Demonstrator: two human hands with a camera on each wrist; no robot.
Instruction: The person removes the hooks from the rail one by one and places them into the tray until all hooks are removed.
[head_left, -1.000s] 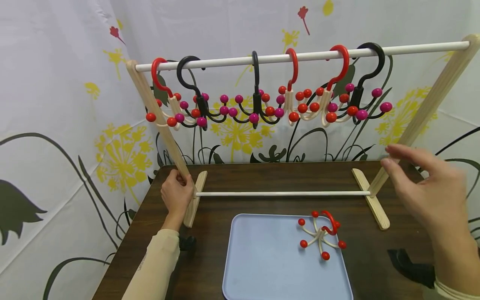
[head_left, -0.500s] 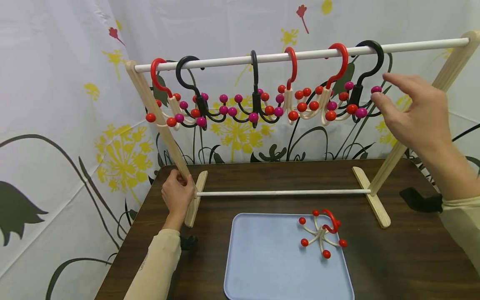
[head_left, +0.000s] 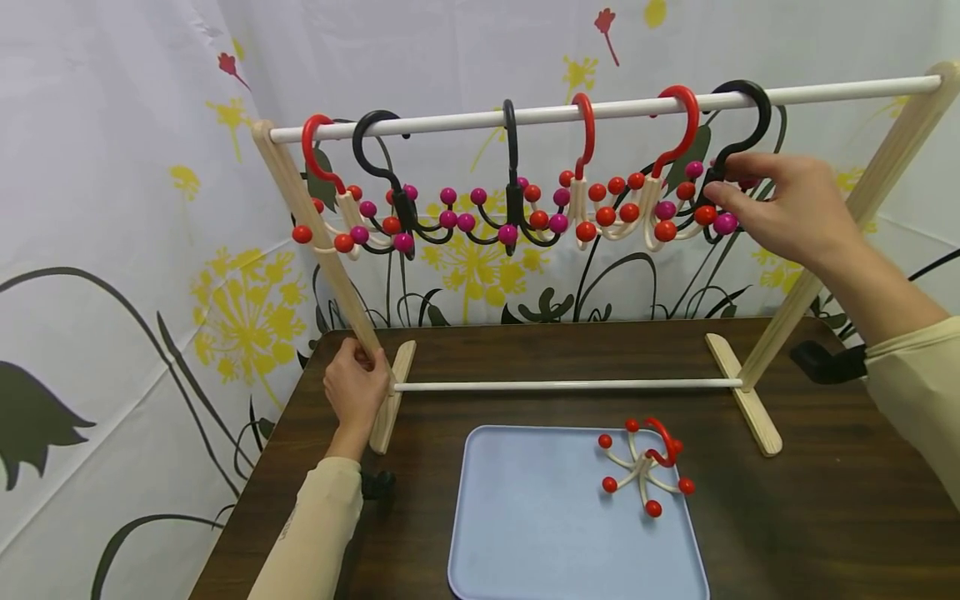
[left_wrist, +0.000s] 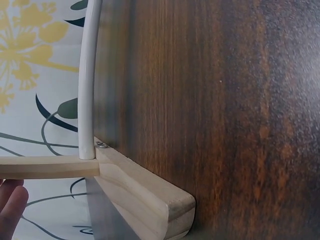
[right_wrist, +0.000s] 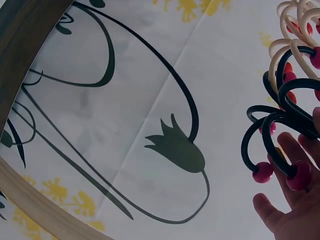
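Note:
At the rack's right end, my right hand (head_left: 795, 204) reaches a black hook hanger (head_left: 766, 112) with magenta balls, thumb and forefinger pinching its stem below the hook. The hanger's hook still lies over the white top rail (head_left: 847, 91). Its curved black arms and a magenta ball (right_wrist: 299, 176) overlap the fingers in the right wrist view. Low on the rack's left wooden post (head_left: 330, 262), my left hand (head_left: 356, 383) grips the wood. A few of its fingertips (left_wrist: 15, 205) show beside that post in the left wrist view.
More red and black hangers hang along the rail, including a red one (head_left: 688, 125) close by on the left. A blue tray (head_left: 547, 517) holds a red-hooked hanger (head_left: 643, 468) with red balls. The rack's feet (head_left: 742, 396) and lower white bar (head_left: 562, 386) cross the dark table.
My right hand has risen from beside the right post, then moved left onto the black hanger's stem. The left hand has stayed on its post.

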